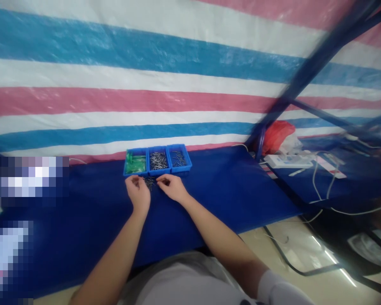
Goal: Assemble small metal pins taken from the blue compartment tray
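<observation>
My left hand is curled just in front of the left blue bin, fingers closed; whatever they pinch is too small to make out. Opposite it, my right hand has thumb and fingers curled together, their contents hidden. Between the two hands lies a small pile of dark metal screws or pins on the blue table. Behind them stand three joined blue bins. The left one holds green plastic pieces, the middle one many metal pins, the right one fewer pins.
A striped plastic sheet hangs behind the blue table. To the right are a dark metal post, a red bag, a white power strip and loose cables on another table. The far left is pixelated.
</observation>
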A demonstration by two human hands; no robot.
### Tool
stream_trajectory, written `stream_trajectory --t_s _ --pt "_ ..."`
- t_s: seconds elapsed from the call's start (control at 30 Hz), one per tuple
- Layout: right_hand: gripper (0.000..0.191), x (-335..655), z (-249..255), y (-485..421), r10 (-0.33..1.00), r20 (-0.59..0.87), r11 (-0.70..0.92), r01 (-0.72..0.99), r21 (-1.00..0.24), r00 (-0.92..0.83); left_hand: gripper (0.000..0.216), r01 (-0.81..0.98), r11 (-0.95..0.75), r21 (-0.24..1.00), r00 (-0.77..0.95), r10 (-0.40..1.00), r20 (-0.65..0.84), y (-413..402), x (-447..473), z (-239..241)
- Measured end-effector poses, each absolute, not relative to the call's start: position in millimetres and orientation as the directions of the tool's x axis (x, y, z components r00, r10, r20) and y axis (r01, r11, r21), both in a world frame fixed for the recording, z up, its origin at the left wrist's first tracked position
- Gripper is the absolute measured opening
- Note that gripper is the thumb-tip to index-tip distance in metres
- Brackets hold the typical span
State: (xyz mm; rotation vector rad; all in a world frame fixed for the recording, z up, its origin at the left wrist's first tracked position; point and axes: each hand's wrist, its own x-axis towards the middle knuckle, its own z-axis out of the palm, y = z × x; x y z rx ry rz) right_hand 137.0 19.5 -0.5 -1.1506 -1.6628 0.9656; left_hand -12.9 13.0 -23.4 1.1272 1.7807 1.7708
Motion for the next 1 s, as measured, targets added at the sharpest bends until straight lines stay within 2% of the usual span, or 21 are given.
stream_trajectory --t_s 0.2,0.37,0.57,0.73,1.0 --pt "0.023 138 -2 20 0.91 0.249 0.368 0.371 -0.853 -0.332 0.009 0.134 -0.177 0.975 -0.477 0.851 0.22 17 -10 -31" --pt "0.031 141 -3 21 0.89 0.291 0.424 0.399 -0.813 -0.352 0.013 0.05 -0.165 0.985 -0.364 0.915 0.171 16 -6 -28" --pt "0.024 144 -3 22 0.87 0.347 0.481 0.445 -0.755 -0.351 0.015 -0.046 -0.131 0.99 -0.351 0.93 0.107 14 -3 -19" --pt "0.022 149 -2 26 0.894 0.348 0.448 0.542 -0.711 -0.282 0.017 -0.014 -0.124 0.992 -0.308 0.945 0.114 14 -2 -17" --pt "0.021 150 -1 27 0.893 0.305 0.448 0.578 -0.682 -0.332 0.018 0.081 -0.12 0.989 -0.266 0.954 0.137 15 -4 -23"
